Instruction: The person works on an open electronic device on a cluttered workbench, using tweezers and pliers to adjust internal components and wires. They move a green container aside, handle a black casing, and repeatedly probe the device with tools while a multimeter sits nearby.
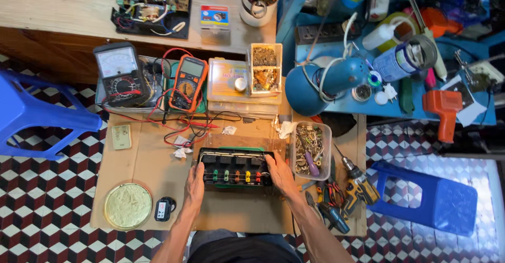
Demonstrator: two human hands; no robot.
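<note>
Two hands bracket black electronic module (235, 169), lower centre of frame, on cardboard sheet (152, 163); long axis runs left-right; left hand (195, 185) grips left end, right hand (279, 174) grips right end; both equally near, fingers curled on edges

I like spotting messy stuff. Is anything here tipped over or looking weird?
Yes. The blue plastic stool on the tiled floor at the right lies on its side. Crumpled white paper scraps sit among tangled red and black wires above the black device that both hands grip.
</note>
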